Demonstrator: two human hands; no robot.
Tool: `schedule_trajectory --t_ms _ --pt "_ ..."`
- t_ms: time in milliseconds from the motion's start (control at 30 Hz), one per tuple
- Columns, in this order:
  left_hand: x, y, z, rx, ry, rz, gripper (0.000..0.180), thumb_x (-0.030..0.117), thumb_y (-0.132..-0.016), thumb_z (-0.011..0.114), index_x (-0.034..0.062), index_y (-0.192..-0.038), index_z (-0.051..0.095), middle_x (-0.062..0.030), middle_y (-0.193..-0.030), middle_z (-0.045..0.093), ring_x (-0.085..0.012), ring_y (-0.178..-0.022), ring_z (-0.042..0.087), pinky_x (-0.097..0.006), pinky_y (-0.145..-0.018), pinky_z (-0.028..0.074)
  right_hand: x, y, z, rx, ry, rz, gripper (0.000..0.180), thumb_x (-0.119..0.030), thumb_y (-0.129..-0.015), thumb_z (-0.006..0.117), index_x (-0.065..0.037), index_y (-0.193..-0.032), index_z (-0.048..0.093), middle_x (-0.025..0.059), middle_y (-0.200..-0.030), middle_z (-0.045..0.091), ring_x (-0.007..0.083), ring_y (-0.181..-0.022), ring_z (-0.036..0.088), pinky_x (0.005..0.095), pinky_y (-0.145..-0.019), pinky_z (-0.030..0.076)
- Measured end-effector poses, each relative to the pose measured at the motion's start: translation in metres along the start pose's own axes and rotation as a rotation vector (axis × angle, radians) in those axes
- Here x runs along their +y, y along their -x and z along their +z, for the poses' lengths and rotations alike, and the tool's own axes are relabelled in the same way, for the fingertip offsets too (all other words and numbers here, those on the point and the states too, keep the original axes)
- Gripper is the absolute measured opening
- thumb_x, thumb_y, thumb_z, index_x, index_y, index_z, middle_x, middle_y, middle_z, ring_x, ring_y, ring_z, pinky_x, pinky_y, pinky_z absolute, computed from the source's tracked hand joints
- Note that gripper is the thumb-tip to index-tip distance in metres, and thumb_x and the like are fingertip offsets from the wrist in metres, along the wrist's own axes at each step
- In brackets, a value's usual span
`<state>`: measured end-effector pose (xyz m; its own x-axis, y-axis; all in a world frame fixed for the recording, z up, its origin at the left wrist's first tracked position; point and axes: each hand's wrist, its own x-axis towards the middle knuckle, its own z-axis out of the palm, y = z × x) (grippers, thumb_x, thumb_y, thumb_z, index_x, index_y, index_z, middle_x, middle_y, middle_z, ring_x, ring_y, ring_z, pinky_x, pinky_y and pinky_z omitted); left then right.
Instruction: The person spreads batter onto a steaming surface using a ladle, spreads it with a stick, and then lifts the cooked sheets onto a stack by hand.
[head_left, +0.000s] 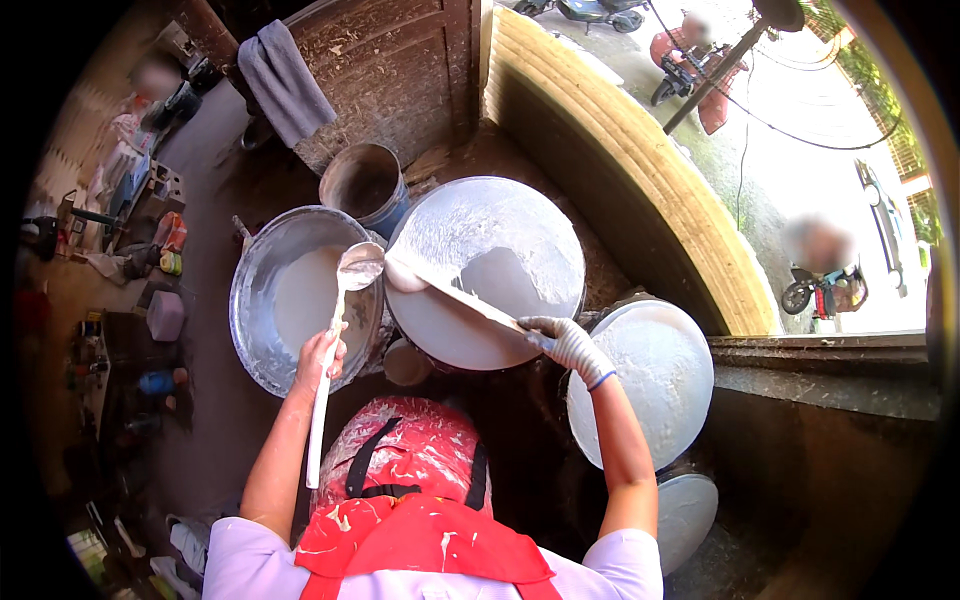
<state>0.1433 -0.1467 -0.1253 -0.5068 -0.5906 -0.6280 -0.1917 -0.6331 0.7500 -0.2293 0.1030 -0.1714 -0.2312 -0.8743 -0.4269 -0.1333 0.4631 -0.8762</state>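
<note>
My bare left hand [320,358] grips a long-handled ladle [360,268]; its bowl is above the right rim of a metal basin [258,345] with white liquid [310,300] inside. My right hand [570,347], in a pale knitted glove with a blue cuff, is closed on the end of a long flat white stick [470,303]. That stick slants across a wide round white surface [520,225], partly rough and partly smooth. A rounded white lump [405,277] shows at its far end near the ladle; whether they are joined I cannot tell.
Another round white disc [650,375] stands to the right, with a smaller one [685,515] below it. A bucket [365,185] stands behind the basin. A red, white-splashed cover [400,435] is before me. A low wall [640,190] bounds the far right; motorbikes and people are outside.
</note>
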Motion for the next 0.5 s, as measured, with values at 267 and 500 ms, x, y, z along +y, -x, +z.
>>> schedule_trajectory --t_ms 267,500 --pt "-0.001 0.007 0.004 0.002 -0.026 0.006 0.039 0.027 -0.092 0.046 0.0004 -0.121 0.047 -0.0017 -0.064 0.045 -0.0047 -0.035 0.033 -0.019 -0.032 0.026 0.003 -0.055 -0.034 0.226 -0.060 0.024 0.027 -0.011 -0.083 0.063 -0.006 -0.110 0.064 0.0047 -0.087 0.067 0.0080 -0.075 0.054 0.0231 -0.069 0.046" --pt "0.009 -0.002 0.004 -0.015 -0.086 0.063 0.039 0.028 -0.092 0.047 -0.0014 -0.118 0.049 -0.0018 -0.065 0.047 -0.0047 -0.037 0.036 -0.017 -0.034 0.029 -0.011 -0.012 -0.014 -0.089 0.048 -0.025 0.029 -0.012 -0.082 0.063 -0.005 -0.109 0.063 0.0049 -0.090 0.067 0.0096 -0.080 0.057 0.0261 -0.076 0.047"
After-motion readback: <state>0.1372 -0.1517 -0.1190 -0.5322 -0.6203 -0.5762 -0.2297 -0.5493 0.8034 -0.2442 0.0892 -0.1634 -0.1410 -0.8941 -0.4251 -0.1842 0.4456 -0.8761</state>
